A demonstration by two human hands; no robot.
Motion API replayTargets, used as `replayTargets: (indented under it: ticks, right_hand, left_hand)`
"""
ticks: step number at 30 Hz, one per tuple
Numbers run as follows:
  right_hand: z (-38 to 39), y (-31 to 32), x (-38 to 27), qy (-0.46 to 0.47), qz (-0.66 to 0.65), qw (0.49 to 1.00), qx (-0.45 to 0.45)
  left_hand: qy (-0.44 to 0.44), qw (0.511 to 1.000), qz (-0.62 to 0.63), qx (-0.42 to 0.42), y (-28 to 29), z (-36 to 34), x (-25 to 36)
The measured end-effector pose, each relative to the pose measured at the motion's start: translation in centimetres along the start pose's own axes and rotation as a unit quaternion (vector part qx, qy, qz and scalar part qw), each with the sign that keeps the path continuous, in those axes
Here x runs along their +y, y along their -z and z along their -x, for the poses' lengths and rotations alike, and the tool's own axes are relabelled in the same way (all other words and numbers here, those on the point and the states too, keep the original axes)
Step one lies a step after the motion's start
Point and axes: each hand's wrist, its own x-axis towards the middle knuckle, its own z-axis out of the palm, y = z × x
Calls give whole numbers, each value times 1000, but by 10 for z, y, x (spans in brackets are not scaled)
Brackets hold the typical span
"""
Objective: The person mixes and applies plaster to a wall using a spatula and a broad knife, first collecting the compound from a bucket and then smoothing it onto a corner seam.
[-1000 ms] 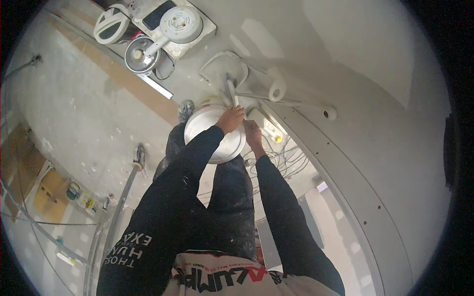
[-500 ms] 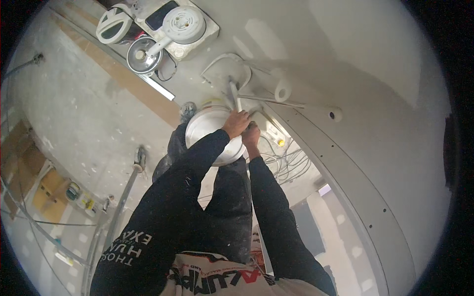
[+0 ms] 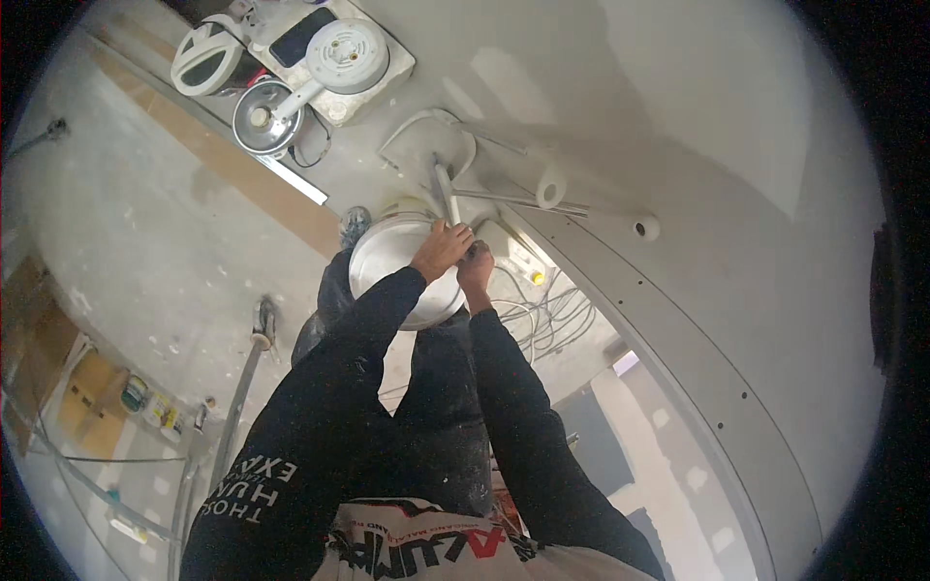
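Note:
A large round white bucket (image 3: 383, 254) stands between my legs, its pale inside facing up. Over its right rim my left hand (image 3: 442, 250) is closed at the near end of a pale pole (image 3: 448, 189), which slants away toward the floor. Close beside it, my right hand (image 3: 476, 270) is closed too. A small dark bit shows by its thumb, but what it grips is hidden. My left forearm crosses part of the bucket.
Beyond are a white round-headed device (image 3: 347, 56) on a pale box, a dark phone (image 3: 303, 37) and a glass-lidded pot (image 3: 262, 116). Coiled cables (image 3: 552, 315) lie right of my legs. A curved wall panel (image 3: 668, 339) runs down the right. A long pole (image 3: 242, 397) lies at left.
The whole view has shifted slightly, so the scene sits further left. My hands have moved a little toward me against the bucket, and both stay closed.

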Motion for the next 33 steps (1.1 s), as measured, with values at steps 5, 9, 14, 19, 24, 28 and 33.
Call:
replayTargets:
  ticks: [5,9,14,19,24,28,33]
  right_hand:
    - [11,-4,-6,-4,-11,1000,22]
    - [20,-11,-16,12,-20,998,64]
    - [10,4,-18,31,-11,996,80]
    - [-15,5,-19,17,1,1000,13]
    - [-27,4,-5,154,51,987,-11]
    - [-42,19,23,80,5,994,-70]
    - [-39,11,2,137,49,985,-95]
  left_hand:
    - [-33,999,-9,-9,-2,5,-2]
    - [-31,998,-27,58,-2,14,-10]
    - [-21,993,-53,105,6,-1,-9]
    - [-15,997,-44,65,6,-12,-25]
    - [43,996,8,76,6,-7,-25]
    - [71,986,143,37,20,-12,-25]
    - [396,858,258,200,-1,117,-66]
